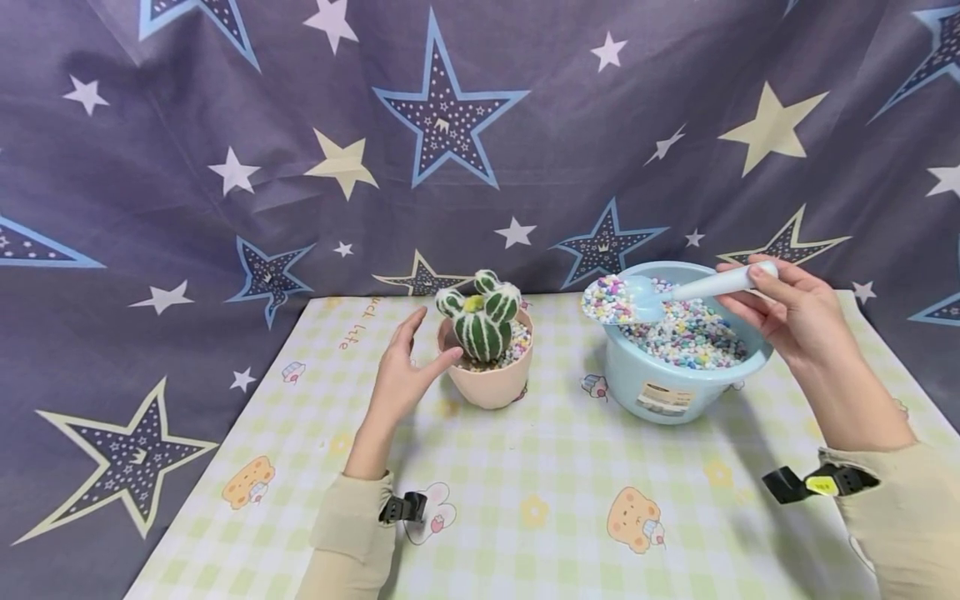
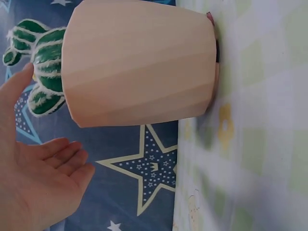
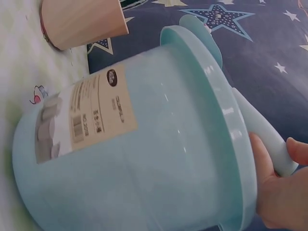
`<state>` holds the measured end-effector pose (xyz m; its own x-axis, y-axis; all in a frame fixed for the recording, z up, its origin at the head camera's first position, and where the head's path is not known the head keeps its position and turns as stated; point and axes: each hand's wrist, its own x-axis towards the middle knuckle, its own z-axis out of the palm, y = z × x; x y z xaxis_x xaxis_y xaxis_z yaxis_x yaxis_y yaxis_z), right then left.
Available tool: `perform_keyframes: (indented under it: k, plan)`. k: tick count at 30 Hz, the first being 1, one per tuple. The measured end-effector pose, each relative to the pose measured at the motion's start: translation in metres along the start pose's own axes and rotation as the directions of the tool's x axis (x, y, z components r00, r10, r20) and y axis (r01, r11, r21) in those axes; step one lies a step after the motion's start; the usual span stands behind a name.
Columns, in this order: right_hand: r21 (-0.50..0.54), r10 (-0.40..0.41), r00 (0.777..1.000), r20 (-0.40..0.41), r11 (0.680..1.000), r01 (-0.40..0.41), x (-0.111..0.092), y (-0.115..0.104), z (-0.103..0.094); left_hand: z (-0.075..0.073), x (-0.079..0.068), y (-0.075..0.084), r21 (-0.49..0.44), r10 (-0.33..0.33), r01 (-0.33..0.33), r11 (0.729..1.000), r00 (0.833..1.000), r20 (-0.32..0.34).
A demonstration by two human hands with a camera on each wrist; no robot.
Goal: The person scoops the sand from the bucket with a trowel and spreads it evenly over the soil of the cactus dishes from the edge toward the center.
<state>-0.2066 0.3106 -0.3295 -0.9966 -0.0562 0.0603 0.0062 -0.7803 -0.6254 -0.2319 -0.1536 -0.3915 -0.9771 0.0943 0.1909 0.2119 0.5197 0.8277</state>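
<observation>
My right hand grips the white handle of a light blue scoop. The scoop is heaped with small multicoloured beads and hangs over the left rim of a light blue tub. More beads fill the tub. To the left stands a pink flowerpot with a green, white-striped cactus in it; beads cover the right part of its surface, brown shows at the left. My left hand is beside the pot's left side, thumb and fingers spread apart, with nothing in it.
A checked tablecloth with cartoon bears and flowers covers the table. Behind it hangs a dark curtain printed with stars. The tub bears a paper label on its front. Pot and tub stand apart near the table's back edge.
</observation>
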Motion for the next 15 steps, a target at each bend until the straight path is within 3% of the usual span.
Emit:
perform_keyframes:
  k: [15]
  plan:
    - [-0.001, 0.027, 0.999, 0.028, 1.0, -0.027, 0.01, 0.015, 0.014, 0.011, 0.001, -0.008, -0.003, -0.024, 0.024, 1.0, 0.996, 0.083]
